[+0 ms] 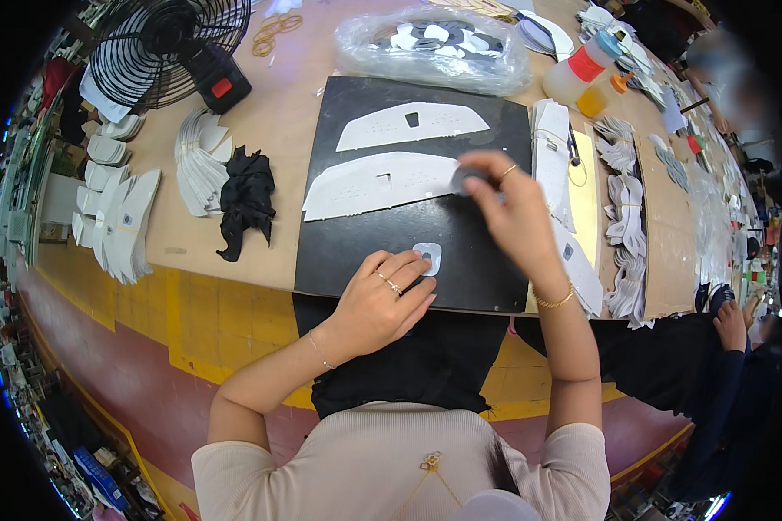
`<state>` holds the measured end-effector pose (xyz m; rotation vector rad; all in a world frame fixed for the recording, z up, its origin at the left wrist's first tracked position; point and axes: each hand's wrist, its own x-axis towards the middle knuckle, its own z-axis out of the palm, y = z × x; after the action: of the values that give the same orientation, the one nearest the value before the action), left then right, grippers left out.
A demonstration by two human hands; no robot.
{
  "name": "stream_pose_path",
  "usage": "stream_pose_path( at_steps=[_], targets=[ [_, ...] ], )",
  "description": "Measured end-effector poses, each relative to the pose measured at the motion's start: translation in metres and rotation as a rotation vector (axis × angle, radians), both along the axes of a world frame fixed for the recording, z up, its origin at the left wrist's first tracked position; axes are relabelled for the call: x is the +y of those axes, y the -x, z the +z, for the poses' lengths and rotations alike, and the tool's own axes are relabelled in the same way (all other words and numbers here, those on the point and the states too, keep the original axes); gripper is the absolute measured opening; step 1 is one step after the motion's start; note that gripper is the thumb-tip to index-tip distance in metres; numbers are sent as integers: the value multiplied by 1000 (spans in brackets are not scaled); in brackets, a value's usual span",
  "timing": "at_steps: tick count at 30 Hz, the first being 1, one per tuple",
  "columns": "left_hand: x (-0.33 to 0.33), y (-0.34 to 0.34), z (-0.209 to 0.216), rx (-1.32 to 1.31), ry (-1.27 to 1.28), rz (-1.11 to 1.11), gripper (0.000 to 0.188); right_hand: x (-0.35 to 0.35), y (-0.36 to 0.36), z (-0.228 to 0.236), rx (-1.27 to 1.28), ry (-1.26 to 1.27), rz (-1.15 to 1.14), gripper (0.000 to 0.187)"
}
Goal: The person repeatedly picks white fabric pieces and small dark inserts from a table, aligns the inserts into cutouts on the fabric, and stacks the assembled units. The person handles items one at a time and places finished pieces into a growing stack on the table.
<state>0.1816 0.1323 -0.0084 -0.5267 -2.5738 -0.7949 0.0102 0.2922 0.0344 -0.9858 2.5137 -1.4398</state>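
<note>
On a black board point(356, 252) lie two white curved panels, flat and one behind the other. The far panel point(374, 132) has a dark cut-out, and the near panel point(347, 187) has a small angular slot. My right hand point(508, 200) is closed on a small dark round piece point(466, 180), blurred, over the near panel's right end. Close to the board's front edge, my left hand point(384, 300) rests with fingers stretched out. Its fingertips touch a small white rounded patch point(427, 253) with a dark centre.
A caged fan point(169, 39) and a black cloth point(246, 200) stand to the left, beside stacked white pieces point(202, 165). Behind the board sits a clear plastic bag point(434, 52). Bottles point(573, 74) and bundled pieces point(624, 208) are at right, near another person's hand point(732, 326).
</note>
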Motion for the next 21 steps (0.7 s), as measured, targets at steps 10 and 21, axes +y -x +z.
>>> stream_pose_path(
  at_steps=[10,21],
  targets=[
    [5,14,-1,-11,-254,53,30,17,42,-14,534,-372,-140,27],
    [-68,40,3,-135,93,673,42,-23,10,-24,523,-469,39,41]
  ],
)
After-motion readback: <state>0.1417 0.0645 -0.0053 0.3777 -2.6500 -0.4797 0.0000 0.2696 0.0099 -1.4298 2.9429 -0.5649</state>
